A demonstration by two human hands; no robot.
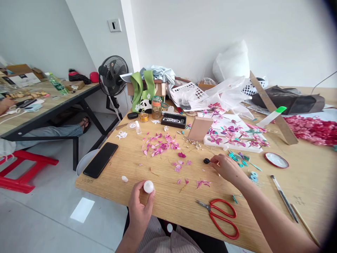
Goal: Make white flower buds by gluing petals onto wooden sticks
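Reaching in low from the near edge with the left hand (140,207), curling thumb and fingers around one small white bottle (149,187). Now nearer than the right hand (226,168), counting one pair of red scissors (223,218)! With that right hand, stretching farther out, pinching one small black piece (206,161) at the fingertips. Left of the left hand: counting one white nub (124,179), one black phone (100,160). Right of the right hand, spotting one red-rimmed dish (269,164), whitish inside. Beyond the left hand, seeing pink petals (167,146), too many to count; farther still, one black tray (173,125) holding white cut-outs (172,120).
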